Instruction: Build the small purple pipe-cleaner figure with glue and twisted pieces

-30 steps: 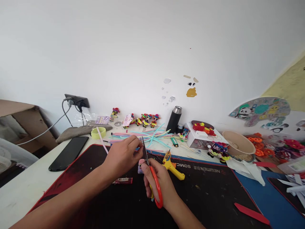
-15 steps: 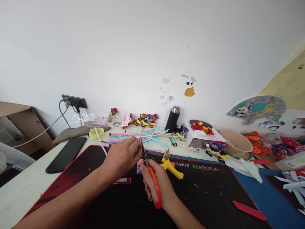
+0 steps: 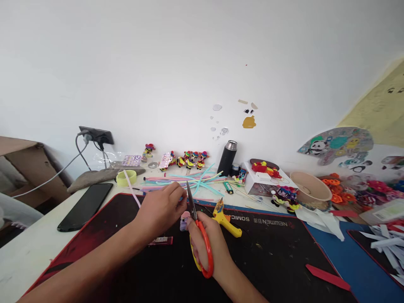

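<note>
My left hand (image 3: 164,204) is closed around a pale pink pipe cleaner (image 3: 132,189), whose long end sticks out behind it to the upper left. Its fingertips are pinched beside the scissor blades, and what lies between them is too small to make out. In my right hand (image 3: 210,242) is a pair of scissors (image 3: 206,248) with red and yellow handles, blades pointing up and away. Next to my right thumb is a small pink and lilac fuzzy piece (image 3: 184,221); whether the hand holds it I cannot tell.
A yellow glue gun (image 3: 229,223) lies right of my hands on the black mat (image 3: 265,261). Behind are loose pipe cleaners (image 3: 202,179), a black flask (image 3: 227,160) and several small figures (image 3: 192,160). A phone (image 3: 85,206) lies left, a red strip (image 3: 328,277) right.
The scissor blades have opened a little and the yellow handle shows more below my right hand. My left hand stays nearly in place. The whole view has shifted slightly.
</note>
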Action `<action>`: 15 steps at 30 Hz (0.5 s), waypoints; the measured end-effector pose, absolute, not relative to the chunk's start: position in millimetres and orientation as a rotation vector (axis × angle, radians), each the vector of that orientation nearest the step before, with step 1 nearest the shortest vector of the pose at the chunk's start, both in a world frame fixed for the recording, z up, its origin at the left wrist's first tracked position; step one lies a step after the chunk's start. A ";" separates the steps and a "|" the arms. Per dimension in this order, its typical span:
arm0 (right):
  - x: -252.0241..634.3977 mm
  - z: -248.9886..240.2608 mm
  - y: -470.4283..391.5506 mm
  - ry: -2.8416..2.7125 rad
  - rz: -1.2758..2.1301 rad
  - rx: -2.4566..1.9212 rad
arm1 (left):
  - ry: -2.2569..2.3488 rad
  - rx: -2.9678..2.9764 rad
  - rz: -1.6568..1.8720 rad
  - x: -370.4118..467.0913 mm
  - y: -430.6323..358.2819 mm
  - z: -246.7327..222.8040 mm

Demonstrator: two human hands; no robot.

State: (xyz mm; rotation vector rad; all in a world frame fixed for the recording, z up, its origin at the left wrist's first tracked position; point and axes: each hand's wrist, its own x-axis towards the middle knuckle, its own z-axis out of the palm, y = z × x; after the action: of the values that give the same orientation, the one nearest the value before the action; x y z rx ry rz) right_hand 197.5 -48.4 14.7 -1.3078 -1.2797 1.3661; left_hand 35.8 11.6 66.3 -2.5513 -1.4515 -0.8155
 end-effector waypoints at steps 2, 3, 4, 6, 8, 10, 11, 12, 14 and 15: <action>198.8 23.0 -48.4 -1.238 1.397 -1.262 | -1.615 -2.696 -1.040 33.7 11.9 74.2; 200.0 26.0 -47.5 -1.224 1.412 -1.239 | -1.729 -2.790 -1.183 32.7 12.5 78.2; 201.6 28.1 -46.0 -1.208 1.425 -1.214 | -1.865 -2.902 -1.306 31.7 13.6 81.7; 205.6 29.7 -42.0 -1.172 1.437 -1.155 | -2.136 -3.068 -1.534 30.8 16.0 86.8; 209.5 29.2 -38.2 -1.130 1.420 -1.101 | -2.306 -3.131 -1.752 31.5 17.8 88.6; 212.2 28.8 -35.9 -1.100 1.392 -1.067 | -2.359 -3.136 -1.909 33.8 18.1 87.8; 213.0 29.0 -35.5 -1.089 1.382 -1.056 | -2.374 -3.141 -1.942 35.3 17.7 86.7; 213.5 29.4 -35.5 -1.081 1.378 -1.049 | -2.390 -3.151 -1.949 36.9 16.9 85.5; 213.8 30.4 -36.1 -1.075 1.386 -1.036 | -2.407 -3.188 -1.935 39.9 15.2 82.9; 213.8 30.9 -36.4 -1.075 1.389 -1.027 | -2.403 -3.216 -1.927 41.0 14.3 81.7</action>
State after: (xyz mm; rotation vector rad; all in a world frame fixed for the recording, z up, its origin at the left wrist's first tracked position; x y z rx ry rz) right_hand 213.8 -36.4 30.9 -1.0272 -1.0747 1.3890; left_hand 41.0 14.3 81.7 -3.2163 -2.4033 -1.9267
